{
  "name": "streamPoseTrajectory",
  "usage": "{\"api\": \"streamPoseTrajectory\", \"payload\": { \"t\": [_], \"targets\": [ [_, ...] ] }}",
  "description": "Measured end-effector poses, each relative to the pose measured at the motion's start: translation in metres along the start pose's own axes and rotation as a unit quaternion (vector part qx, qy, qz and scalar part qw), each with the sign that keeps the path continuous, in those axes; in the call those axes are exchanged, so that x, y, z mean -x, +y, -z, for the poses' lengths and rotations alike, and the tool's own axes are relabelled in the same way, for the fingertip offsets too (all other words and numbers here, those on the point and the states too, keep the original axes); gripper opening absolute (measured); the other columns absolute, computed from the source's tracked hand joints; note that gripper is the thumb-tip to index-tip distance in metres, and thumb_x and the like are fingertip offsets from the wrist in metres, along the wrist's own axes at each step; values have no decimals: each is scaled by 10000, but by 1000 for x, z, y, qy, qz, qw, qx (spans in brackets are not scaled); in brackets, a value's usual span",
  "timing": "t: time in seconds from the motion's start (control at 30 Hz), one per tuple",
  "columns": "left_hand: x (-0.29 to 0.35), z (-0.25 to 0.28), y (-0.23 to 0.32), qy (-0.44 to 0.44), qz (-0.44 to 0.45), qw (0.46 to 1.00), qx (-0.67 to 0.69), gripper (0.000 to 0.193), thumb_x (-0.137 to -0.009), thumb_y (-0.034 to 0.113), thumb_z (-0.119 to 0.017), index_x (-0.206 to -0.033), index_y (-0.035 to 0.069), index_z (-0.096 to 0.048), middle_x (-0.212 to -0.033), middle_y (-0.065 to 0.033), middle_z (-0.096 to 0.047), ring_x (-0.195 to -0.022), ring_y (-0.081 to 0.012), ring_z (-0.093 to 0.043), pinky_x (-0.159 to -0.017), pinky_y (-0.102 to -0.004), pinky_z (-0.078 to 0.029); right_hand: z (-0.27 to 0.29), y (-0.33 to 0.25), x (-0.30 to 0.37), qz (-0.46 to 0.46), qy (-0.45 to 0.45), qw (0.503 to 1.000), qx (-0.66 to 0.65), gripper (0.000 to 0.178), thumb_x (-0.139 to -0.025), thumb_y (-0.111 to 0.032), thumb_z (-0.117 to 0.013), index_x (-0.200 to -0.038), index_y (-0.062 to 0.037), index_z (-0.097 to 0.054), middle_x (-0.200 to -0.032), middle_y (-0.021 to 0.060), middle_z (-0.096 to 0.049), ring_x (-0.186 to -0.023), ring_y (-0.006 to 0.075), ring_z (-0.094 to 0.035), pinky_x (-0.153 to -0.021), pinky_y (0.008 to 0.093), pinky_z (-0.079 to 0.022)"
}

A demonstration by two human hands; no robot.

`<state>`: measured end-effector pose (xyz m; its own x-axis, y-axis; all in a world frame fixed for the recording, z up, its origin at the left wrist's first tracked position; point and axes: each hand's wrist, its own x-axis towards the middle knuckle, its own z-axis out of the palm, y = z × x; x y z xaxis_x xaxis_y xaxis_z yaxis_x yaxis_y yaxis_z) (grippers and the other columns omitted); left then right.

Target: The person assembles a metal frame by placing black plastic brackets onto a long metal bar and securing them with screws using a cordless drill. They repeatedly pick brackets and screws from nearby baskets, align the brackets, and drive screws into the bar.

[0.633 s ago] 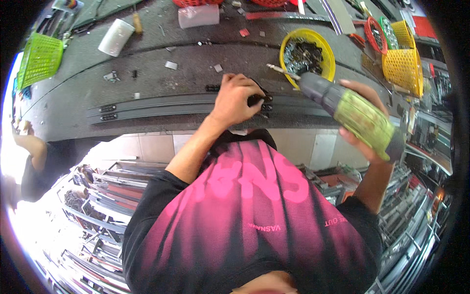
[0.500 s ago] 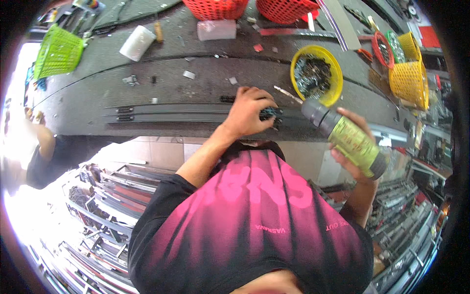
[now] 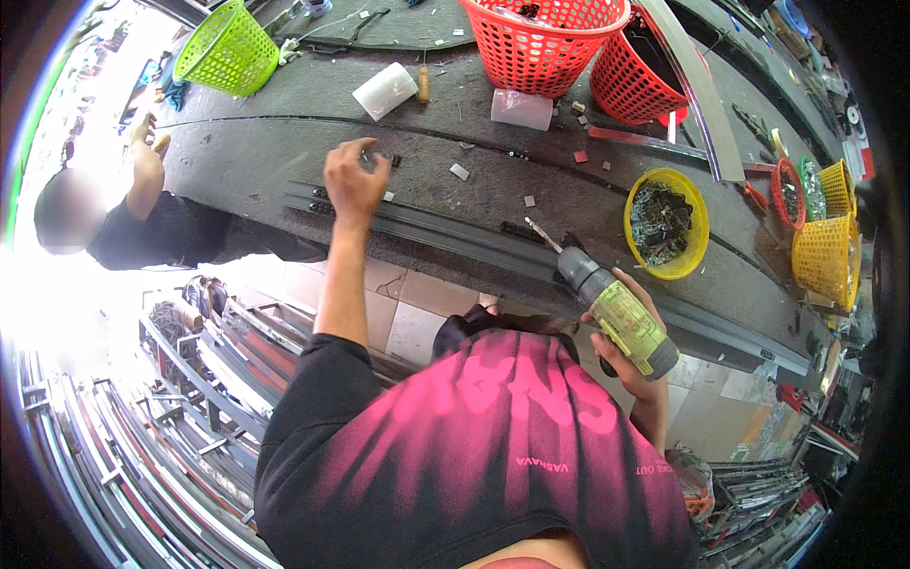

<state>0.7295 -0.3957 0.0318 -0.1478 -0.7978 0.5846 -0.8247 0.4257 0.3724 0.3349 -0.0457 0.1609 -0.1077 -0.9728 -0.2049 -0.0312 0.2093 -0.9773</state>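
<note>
My left hand [image 3: 353, 185] is over the left part of the bench, its thumb and forefinger curled round a small dark grey piece [image 3: 368, 161] whose kind I cannot make out. Wrapped round the grip of a yellow-green and black cordless drill [image 3: 626, 322] is my right hand [image 3: 637, 365]. The drill's long bit [image 3: 542, 232] points up and left, above long dark metal profiles [image 3: 445, 248] lying along the bench's near edge. A short black strip [image 3: 519, 230] lies just left of the bit. Beside the left fingers sits another small black piece [image 3: 396, 161].
A yellow bowl of screws [image 3: 706, 228] stands right of the drill. Red baskets [image 3: 545, 57], a green basket [image 3: 227, 57] and a white roll [image 3: 385, 91] line the back. Yellow baskets [image 3: 825, 251] stand far right. Another person [image 3: 142, 223] is at the left.
My left hand has left the profiles near the drill and moved left to the small pieces. The drill has come over the profiles. The whole view has shifted and turned.
</note>
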Motion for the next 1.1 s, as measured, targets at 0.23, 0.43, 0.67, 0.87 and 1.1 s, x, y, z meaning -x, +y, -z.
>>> {"api": "streamPoseTrajectory", "payload": {
  "t": [0.23,0.43,0.67,0.87,1.1],
  "targets": [
    [-5,3,-72,-134,14,988,-70,235,-933,168,-848,-1148,87,-899,-1118,-151,-819,-1065,-382,-793,-978,-489,-619,-11,7,0,-2,-4,1000,-29,900,-978,-43,-877,-1772,-28,-452,-1291,94,-807,-1171,191,-785,-1084,373,-601],
    [-9,5,-68,-172,16,980,-102,141,-991,182,-835,-1079,95,-904,-1063,-134,-811,-1038,-390,-800,-937,-506,-622,-7,9,7,9,-2,1000,-6,885,-973,-49,-879,-1762,-46,-479,-1278,75,-813,-1166,170,-771,-1082,367,-593],
    [-23,2,-78,-240,-63,951,-183,249,-998,249,-810,-1116,31,-799,-1150,-214,-780,-1067,-452,-789,-936,-561,-624,-7,23,17,18,5,999,-44,902,-964,-50,-899,-1766,-84,-488,-1299,63,-813,-1171,160,-754,-1082,348,-589],
    [-28,7,-81,-249,-8,948,-196,272,-945,279,-850,-1063,34,-827,-1166,-188,-794,-1085,-438,-792,-941,-563,-629,2,29,31,39,33,997,-50,879,-989,-51,-899,-1766,-95,-492,-1288,49,-812,-1164,132,-752,-1068,335,-595],
    [-36,7,-72,-271,55,931,-238,340,-955,337,-883,-1097,29,-860,-1151,-221,-867,-1114,-443,-831,-996,-544,-643,12,28,49,22,68,994,-81,875,-1002,-38,-902,-1771,-96,-488,-1268,32,-801,-1124,113,-747,-1031,310,-603]
  ]
}}
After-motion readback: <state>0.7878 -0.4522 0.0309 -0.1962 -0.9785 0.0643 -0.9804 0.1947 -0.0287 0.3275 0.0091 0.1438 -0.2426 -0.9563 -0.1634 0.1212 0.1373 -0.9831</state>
